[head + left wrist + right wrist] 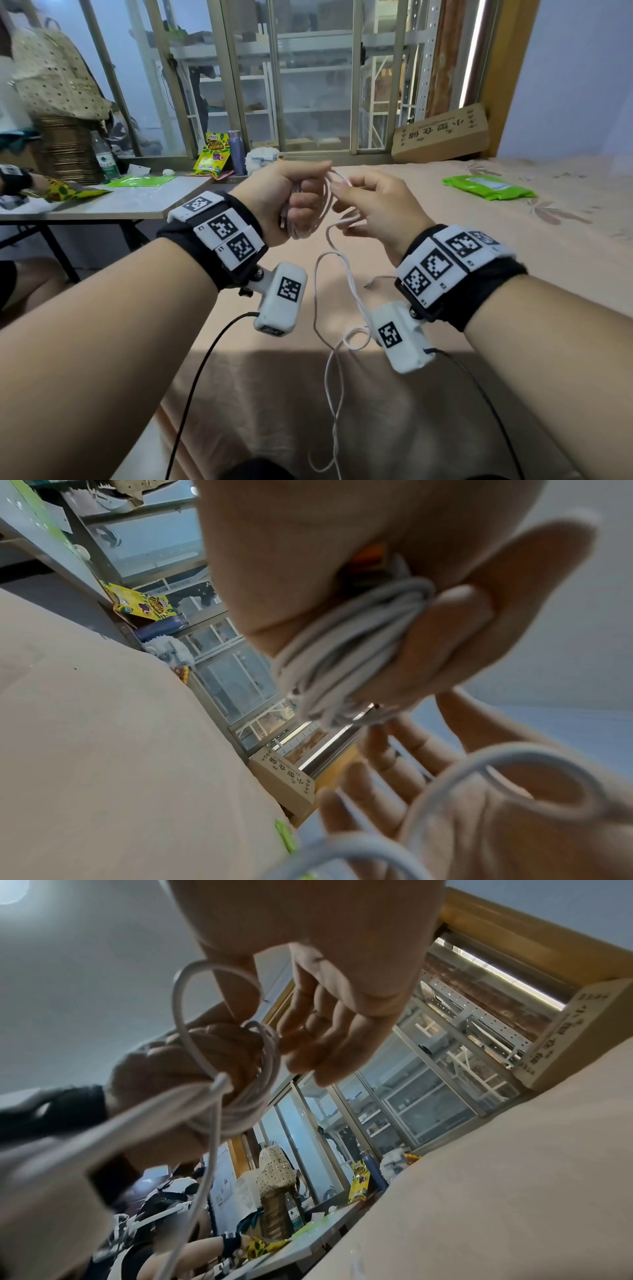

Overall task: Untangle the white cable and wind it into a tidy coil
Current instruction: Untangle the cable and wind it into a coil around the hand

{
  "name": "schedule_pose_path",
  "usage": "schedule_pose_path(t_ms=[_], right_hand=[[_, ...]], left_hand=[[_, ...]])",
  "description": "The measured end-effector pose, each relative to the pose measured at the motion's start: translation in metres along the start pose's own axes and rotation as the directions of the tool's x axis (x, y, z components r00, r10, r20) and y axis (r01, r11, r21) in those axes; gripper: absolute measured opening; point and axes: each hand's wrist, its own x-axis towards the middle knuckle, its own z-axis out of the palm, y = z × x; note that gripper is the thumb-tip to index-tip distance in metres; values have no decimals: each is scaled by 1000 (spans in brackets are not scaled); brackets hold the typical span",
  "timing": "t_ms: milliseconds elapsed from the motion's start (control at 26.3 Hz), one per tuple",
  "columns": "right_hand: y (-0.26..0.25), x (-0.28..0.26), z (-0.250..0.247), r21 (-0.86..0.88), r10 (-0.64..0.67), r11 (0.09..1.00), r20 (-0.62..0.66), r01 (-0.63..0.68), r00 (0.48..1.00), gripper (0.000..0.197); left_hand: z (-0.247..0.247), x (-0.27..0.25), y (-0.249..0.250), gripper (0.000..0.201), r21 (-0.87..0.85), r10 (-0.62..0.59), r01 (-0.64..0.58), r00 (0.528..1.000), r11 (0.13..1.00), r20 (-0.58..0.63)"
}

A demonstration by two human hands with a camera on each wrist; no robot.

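Gripping the coil (310, 212) in your left hand (286, 202), your right hand (373, 205) fingers pinch the cable (334, 274) (its tail hangs over the bed (513, 240)).

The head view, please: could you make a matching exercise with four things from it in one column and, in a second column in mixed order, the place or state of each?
Things:
1. left hand
2. white cable
3. green packet
4. purple bottle

Places or states:
A. lies flat on the bed
B. stands upright by the window
C. grips a bundle of wound loops
D. partly coiled, with the rest hanging loose toward the bed

Pairs: 1-C, 2-D, 3-A, 4-B
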Motion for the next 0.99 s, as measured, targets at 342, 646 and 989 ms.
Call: schedule_pose_path(t_ms=[342, 646, 989], right_hand=[[34, -17, 13, -27, 340, 933, 384, -358, 858, 70], [57, -35, 18, -255, 466, 884, 569, -393, 678, 50], [19, -6, 10, 147, 362, 919, 50, -366, 931, 20]], left_hand=[[3, 11, 42, 42, -273, 295, -387, 900, 881, -322], [-6, 7, 61, 40, -373, 347, -528, 822, 763, -452], [2, 6, 25, 38, 87, 296, -298, 782, 950, -549]])
